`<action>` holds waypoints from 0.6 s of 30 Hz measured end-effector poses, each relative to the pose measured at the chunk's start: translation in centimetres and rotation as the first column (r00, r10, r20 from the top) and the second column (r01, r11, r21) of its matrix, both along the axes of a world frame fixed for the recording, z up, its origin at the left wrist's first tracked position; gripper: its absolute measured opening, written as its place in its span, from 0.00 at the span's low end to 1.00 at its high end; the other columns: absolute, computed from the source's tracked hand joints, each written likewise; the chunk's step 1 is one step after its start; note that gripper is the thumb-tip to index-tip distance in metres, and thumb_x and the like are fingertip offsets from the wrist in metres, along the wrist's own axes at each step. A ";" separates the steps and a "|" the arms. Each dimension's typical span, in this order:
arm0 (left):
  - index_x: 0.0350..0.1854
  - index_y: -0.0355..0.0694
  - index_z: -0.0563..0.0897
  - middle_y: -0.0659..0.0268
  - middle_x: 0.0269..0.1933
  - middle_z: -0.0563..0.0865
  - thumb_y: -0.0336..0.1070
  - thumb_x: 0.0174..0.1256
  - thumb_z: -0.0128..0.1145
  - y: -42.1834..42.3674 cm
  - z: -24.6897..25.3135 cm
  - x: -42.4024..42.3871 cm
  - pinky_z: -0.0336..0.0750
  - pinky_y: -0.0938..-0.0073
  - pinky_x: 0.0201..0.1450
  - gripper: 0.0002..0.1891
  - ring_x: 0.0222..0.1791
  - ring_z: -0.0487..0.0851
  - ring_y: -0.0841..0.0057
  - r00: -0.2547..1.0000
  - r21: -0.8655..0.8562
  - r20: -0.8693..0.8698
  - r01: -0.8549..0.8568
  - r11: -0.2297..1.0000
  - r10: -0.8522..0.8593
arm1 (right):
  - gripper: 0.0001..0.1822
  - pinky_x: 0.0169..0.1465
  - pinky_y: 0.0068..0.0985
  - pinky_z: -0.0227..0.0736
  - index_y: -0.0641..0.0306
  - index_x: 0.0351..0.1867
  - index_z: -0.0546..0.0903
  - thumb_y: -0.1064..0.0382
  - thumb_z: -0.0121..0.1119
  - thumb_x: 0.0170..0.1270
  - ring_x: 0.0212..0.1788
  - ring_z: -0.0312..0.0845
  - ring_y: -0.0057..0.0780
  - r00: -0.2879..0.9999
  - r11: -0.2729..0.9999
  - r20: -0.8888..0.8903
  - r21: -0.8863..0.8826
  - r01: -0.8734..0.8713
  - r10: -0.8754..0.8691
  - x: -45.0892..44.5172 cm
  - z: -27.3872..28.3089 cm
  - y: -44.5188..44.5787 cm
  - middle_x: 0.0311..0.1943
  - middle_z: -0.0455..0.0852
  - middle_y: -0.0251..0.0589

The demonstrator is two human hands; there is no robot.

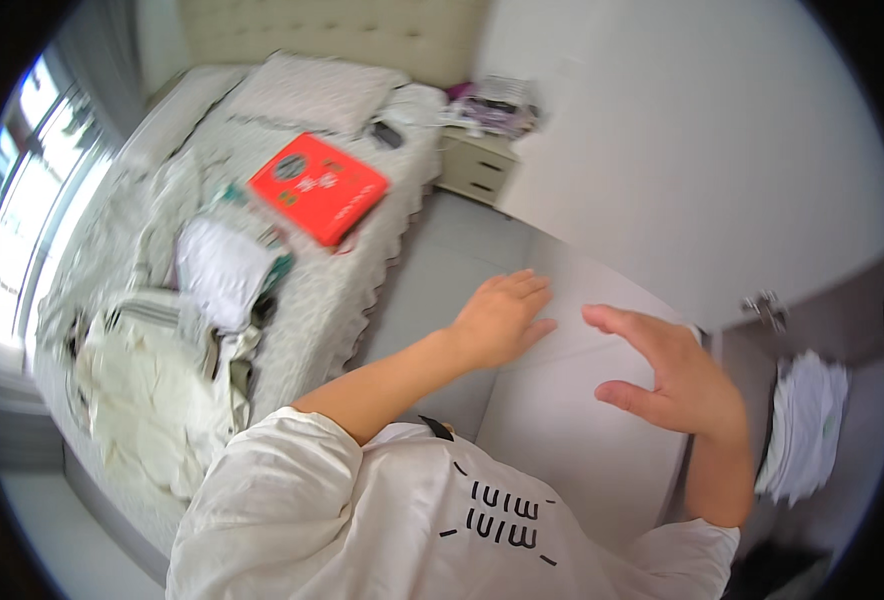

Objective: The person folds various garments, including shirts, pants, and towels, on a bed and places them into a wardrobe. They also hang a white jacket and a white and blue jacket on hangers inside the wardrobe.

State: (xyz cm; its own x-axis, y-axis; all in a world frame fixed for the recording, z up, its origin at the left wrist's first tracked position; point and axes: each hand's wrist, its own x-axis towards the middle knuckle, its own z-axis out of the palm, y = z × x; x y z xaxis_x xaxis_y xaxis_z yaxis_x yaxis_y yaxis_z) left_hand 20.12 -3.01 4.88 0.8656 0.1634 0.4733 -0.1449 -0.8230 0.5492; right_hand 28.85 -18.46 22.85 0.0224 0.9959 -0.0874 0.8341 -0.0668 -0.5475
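Both hands hang in mid-air in front of my white printed T-shirt [487, 517], holding nothing. My left hand [503, 319] is stretched forward above the floor beside the bed, its thumb apart from its fingers. To its right, my right hand [674, 367] has thumb and fingers spread, with the fingertips pointing towards my left hand. A gap separates the two. Behind and below my right hand is a pale, smooth panel [584, 442]. A stack of folded white cloth [806, 427] lies in an open cabinet, right of my right forearm.
A large white cabinet door [697, 150] stands open on a metal hinge [766, 309]. On the bed [307, 322] lie a red box [322, 187], a dark phone-like object [387, 135], a white garment [224, 262] and a cream garment [149, 390]. A nightstand [475, 165] bears piled items.
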 end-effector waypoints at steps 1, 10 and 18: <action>0.49 0.32 0.74 0.50 0.54 0.74 0.42 0.61 0.52 0.9 -0.5 -1.5 0.65 0.60 0.57 0.19 0.57 0.70 0.55 0.999 -0.051 -0.022 -0.037 0.998 0.036 | 0.31 0.53 0.32 0.67 0.66 0.57 0.67 0.62 0.62 0.49 0.52 0.72 0.45 0.998 0.999 -0.049 -0.010 -0.034 0.034 -0.4 -0.9 1.1 0.49 0.76 0.52; 0.49 0.32 0.74 0.49 0.48 0.78 0.45 0.64 0.47 6.8 -7.7 -15.5 0.69 0.64 0.52 0.21 0.51 0.74 0.55 0.823 -0.300 -0.471 -0.489 0.819 0.318 | 0.27 0.54 0.26 0.68 0.66 0.57 0.67 0.65 0.60 0.55 0.50 0.75 0.32 0.806 0.994 -0.592 -0.090 -0.070 0.003 -5.3 -13.3 13.6 0.49 0.77 0.47; 0.49 0.32 0.75 0.49 0.45 0.80 0.47 0.64 0.48 8.2 -10.7 -22.0 0.71 0.68 0.49 0.22 0.46 0.79 0.60 0.674 -0.445 -0.642 -0.716 0.538 0.366 | 0.22 0.55 0.23 0.66 0.70 0.55 0.69 0.66 0.55 0.59 0.52 0.72 0.28 0.536 0.966 -0.826 -0.250 -0.071 -0.174 -11.8 -22.2 20.3 0.51 0.75 0.47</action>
State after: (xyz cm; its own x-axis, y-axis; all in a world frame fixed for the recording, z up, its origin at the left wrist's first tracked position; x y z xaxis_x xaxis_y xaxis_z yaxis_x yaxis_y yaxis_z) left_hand -1.92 5.17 -5.81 0.5527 0.7639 -0.3331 0.5923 -0.0788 0.8019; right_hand 17.08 1.88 0.68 -0.1327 0.9409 -0.3116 -0.0085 -0.3155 -0.9489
